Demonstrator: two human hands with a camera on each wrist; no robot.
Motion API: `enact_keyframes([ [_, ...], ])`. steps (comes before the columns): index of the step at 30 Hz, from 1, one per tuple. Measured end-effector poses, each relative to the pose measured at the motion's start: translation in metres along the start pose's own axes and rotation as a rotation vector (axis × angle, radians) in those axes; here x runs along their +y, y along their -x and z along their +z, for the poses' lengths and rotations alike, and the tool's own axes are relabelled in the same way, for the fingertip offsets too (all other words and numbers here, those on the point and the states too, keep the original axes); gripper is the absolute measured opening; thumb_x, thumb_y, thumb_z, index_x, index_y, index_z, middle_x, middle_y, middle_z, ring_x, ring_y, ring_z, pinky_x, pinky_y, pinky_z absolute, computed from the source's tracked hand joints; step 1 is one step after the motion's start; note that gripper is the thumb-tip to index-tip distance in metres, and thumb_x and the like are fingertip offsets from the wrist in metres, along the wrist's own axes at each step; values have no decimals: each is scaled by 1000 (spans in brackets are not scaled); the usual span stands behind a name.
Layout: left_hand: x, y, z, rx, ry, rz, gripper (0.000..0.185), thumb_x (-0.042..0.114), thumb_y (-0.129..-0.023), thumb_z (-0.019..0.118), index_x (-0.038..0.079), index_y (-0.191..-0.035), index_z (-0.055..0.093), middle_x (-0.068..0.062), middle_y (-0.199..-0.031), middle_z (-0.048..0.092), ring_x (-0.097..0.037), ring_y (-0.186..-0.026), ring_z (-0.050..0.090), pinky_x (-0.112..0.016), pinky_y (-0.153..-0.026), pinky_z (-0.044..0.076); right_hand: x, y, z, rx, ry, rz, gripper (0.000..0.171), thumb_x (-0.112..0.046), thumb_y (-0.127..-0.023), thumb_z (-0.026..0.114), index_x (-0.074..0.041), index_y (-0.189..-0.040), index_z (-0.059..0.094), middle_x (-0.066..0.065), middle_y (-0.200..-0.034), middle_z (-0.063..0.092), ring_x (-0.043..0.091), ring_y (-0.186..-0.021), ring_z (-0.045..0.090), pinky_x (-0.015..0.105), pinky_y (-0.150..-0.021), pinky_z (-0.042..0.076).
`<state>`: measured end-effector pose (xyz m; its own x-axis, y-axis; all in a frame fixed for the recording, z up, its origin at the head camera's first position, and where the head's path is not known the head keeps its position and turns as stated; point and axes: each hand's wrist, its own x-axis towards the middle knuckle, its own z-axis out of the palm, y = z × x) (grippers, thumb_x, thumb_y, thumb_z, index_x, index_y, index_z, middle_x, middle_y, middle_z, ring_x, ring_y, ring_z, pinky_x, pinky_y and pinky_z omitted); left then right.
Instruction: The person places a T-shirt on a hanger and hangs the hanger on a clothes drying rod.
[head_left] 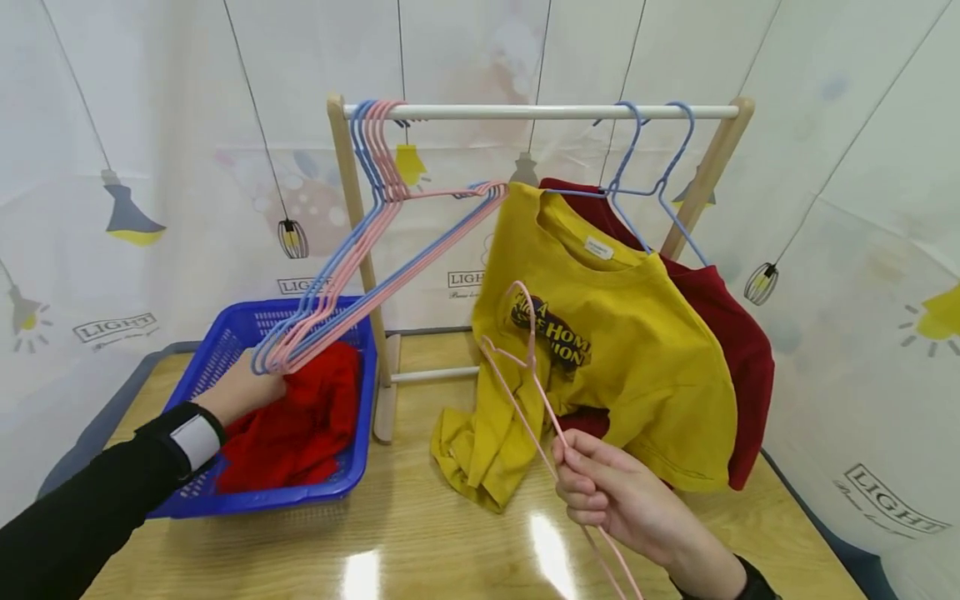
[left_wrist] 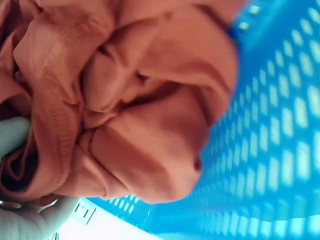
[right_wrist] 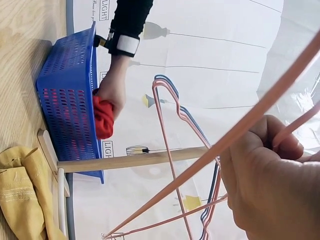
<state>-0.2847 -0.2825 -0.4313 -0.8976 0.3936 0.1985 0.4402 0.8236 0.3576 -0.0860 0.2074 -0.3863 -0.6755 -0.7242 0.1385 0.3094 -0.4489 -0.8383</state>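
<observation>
My left hand [head_left: 249, 392] reaches over the blue basket [head_left: 296, 500] and grips a bunched red garment [head_left: 300, 442]. In the left wrist view the cloth [left_wrist: 145, 145] fills most of the picture, with a thumb and fingers around a fold at the left edge. Between the thumb and curled fingers of my right hand [head_left: 622, 492] is a pink clothes hanger [head_left: 532, 342], its hook pointing up. The hanger carries no garment and overlaps a yellow sweatshirt [head_left: 675, 350] on the rack in the head view. Its lower end runs out of the picture.
A wooden rack with a white rail [head_left: 487, 111] stands on the table. Several pink and blue hangers [head_left: 384, 218] hang at its left end, jutting over the basket. Right of them, blue hangers [head_left: 615, 179] hold the sweatshirt and a dark red garment [head_left: 753, 358]. One yellow sleeve [head_left: 487, 458] touches the table.
</observation>
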Motion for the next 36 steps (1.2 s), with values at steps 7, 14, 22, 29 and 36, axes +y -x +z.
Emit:
enact_keyframes([
  [7, 30, 26, -36, 133, -174, 32, 35, -11, -72, 70, -7, -106, 67, -26, -104, 61, -35, -76, 65, -48, -64, 55, -4, 1, -3, -1, -3, -18, 34, -13, -117, 18, -15, -119, 52, -12, -85, 45, 9, -64, 19, 22, -58, 17],
  [14, 52, 57, -59, 221, -240, 91, 46, -16, -65, 71, -2, -109, 72, -17, -90, 56, -21, -67, 51, -29, -54, 41, -9, 0, -4, -6, -11, -36, 34, -13, -117, 17, -15, -120, 52, -11, -85, 45, 11, -63, 15, 23, -58, 16],
  [22, 79, 100, -76, 297, -289, 96, 52, -13, -60, 77, 4, -109, 72, -17, -96, 60, -18, -65, 48, -25, -49, 37, -10, 4, -4, -10, 1, -46, 36, -13, -117, 16, -15, -120, 52, -11, -86, 45, 11, -63, 16, 24, -57, 16],
  [29, 109, 125, -90, 442, -305, 163, 46, -6, -53, 73, 11, -96, 71, -8, -95, 63, -9, -55, 41, -23, -46, 32, -12, 7, -5, 10, 6, -42, 35, -14, -117, 17, -15, -119, 52, -12, -85, 47, 12, -63, 17, 24, -58, 16],
  [36, 156, 127, -104, 560, -241, 237, 47, -3, -47, 74, 10, -92, 69, -3, -93, 64, -22, -64, 58, -21, -52, 46, -15, 9, -5, 8, 7, -51, 36, -13, -117, 16, -14, -120, 51, -11, -86, 48, 13, -63, 15, 24, -58, 16],
])
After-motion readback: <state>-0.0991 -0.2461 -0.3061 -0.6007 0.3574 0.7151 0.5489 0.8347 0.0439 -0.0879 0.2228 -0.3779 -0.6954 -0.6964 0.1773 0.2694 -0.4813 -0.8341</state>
